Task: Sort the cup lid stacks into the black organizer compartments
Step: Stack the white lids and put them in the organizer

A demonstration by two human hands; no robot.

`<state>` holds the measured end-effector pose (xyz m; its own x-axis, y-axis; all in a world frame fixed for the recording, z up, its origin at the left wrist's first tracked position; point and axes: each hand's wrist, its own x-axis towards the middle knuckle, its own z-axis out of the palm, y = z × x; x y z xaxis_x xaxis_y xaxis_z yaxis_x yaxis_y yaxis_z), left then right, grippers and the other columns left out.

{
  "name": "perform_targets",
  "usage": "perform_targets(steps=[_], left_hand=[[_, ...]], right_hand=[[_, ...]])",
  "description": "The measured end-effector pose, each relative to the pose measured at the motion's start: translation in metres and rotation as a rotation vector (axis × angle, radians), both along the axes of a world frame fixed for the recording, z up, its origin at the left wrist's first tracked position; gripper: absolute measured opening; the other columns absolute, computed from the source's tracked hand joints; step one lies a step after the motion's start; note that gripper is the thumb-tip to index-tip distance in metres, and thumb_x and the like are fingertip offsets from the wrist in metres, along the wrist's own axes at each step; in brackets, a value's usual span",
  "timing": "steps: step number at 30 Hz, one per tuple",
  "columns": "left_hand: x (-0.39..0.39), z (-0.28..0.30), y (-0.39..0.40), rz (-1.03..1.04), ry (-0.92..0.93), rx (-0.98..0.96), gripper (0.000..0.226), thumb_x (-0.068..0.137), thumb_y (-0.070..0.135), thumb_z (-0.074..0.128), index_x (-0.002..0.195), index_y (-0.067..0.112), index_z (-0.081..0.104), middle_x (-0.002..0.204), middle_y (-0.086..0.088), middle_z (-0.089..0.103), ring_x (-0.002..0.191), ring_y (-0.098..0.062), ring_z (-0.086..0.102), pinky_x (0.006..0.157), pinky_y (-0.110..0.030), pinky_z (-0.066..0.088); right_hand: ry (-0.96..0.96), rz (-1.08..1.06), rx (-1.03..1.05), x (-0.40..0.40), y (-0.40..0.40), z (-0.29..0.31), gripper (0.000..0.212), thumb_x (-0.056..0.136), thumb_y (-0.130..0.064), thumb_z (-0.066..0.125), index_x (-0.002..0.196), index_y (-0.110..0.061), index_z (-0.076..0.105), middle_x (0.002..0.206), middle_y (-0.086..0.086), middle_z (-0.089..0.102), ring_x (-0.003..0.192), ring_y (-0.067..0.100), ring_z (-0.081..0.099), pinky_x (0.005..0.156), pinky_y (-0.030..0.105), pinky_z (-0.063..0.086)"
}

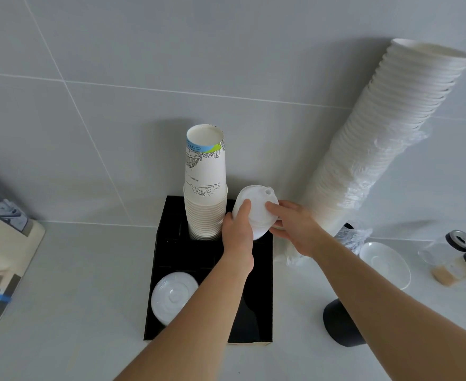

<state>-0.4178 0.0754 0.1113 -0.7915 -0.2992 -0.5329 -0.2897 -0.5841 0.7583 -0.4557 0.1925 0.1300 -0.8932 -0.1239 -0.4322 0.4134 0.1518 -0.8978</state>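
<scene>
A black organizer (171,254) stands on the counter against the tiled wall. Its back left compartment holds a tall stack of printed paper cups (205,188). In the front left compartment lies a stack of flat white lids (171,295). Over the back right compartment both hands hold a tilted stack of white sip lids (256,207). My left hand (237,232) grips its left edge with the thumb on top. My right hand (295,224) grips its right side. My left forearm hides the front right compartment.
A tall leaning stack of white cups (386,138) in torn plastic wrap stands to the right. A white saucer (386,264), a black cup (339,325) and clear containers with black caps (463,251) sit on the right. A beige machine (3,257) stands on the left.
</scene>
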Motion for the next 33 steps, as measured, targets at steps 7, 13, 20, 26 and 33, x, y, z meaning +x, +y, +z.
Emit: perform_targets(steps=[7,13,20,26,33], left_hand=[[-0.008,-0.003,-0.008,-0.039,-0.085,-0.019,0.045,0.088,0.032,0.058,0.128,0.01,0.055,0.122,-0.009,0.064,0.112,-0.028,0.06,0.102,-0.043,0.047],[-0.006,-0.002,-0.011,-0.056,-0.108,-0.247,0.033,0.093,0.015,0.053,0.124,0.006,0.058,0.117,-0.012,0.063,0.104,-0.029,0.06,0.089,-0.036,0.049],[-0.001,-0.003,-0.011,-0.145,-0.142,-0.388,0.037,0.092,0.013,0.05,0.126,0.001,0.053,0.123,-0.016,0.059,0.101,-0.028,0.056,0.08,-0.031,0.043],[0.014,-0.002,-0.014,-0.287,-0.062,-0.561,0.031,0.09,0.009,0.045,0.118,0.003,0.058,0.1,-0.006,0.062,0.08,-0.014,0.054,0.062,-0.022,0.04],[0.018,0.007,-0.018,-0.437,-0.079,-0.666,0.02,0.093,0.014,0.043,0.101,0.0,0.054,0.081,-0.001,0.046,0.067,-0.013,0.041,0.054,-0.024,0.032]], right_hand=[[0.103,0.016,0.275,0.004,-0.01,-0.007,0.036,0.081,-0.045,0.067,0.109,-0.022,0.071,0.102,-0.001,0.074,0.095,0.02,0.069,0.091,0.038,0.056],[0.293,0.048,0.534,0.007,-0.022,-0.006,0.033,0.091,-0.046,0.059,0.111,-0.023,0.072,0.1,-0.002,0.073,0.092,0.019,0.065,0.075,0.028,0.047],[0.302,0.105,0.642,0.012,-0.021,-0.016,0.048,0.093,-0.041,0.061,0.136,-0.021,0.058,0.126,0.001,0.067,0.109,0.02,0.063,0.082,0.025,0.045],[0.408,0.27,0.807,0.021,-0.022,-0.027,0.052,0.096,-0.035,0.059,0.143,-0.014,0.052,0.146,-0.001,0.055,0.13,0.02,0.053,0.093,0.019,0.036],[0.386,0.366,0.919,0.021,-0.022,-0.031,0.056,0.099,-0.045,0.046,0.148,-0.019,0.045,0.161,-0.005,0.035,0.142,0.022,0.042,0.112,0.032,0.036]])
